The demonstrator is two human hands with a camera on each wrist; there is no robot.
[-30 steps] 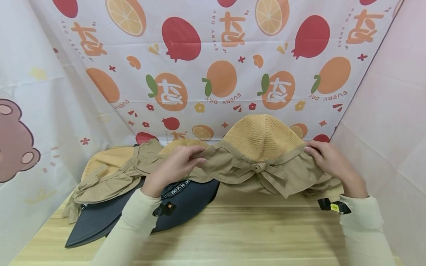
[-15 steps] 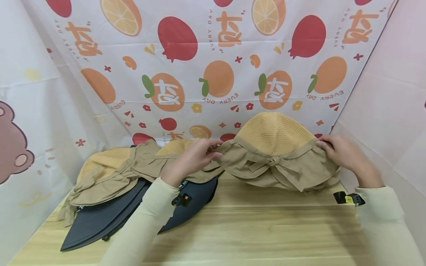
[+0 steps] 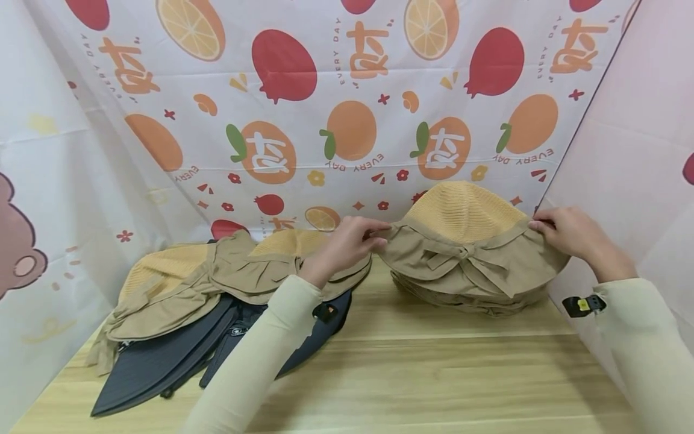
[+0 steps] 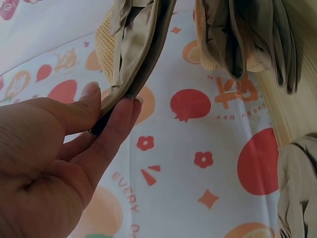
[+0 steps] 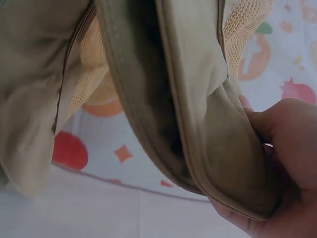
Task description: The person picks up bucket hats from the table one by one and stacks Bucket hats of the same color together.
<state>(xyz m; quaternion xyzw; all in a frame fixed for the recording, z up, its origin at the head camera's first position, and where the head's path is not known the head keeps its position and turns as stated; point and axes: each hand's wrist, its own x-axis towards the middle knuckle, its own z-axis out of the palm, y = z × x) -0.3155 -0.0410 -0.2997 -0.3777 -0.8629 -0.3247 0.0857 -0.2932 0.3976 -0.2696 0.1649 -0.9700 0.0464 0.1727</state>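
Note:
A sun hat with a yellow knitted crown, tan cloth brim and front bow is held up at the right by both hands. My left hand pinches the brim's left side between thumb and fingers, as the left wrist view also shows. On the opposite side, my right hand grips the brim edge; in the right wrist view the thumb lies over the cloth. Directly below the held hat are more tan hats, stacked on the table. The left wrist view shows a gap between the held hat and these stacked hats.
On the left of the wooden table lie tan-and-yellow hats and dark navy brimmed hats, overlapping. A fruit-print cloth hangs behind, and a pale cloth wall stands close beyond the right hand.
Both hands have carried the hat to the right, over the stacked hats, which now show more below it. More of the left pile is uncovered. The head view has shifted slightly.

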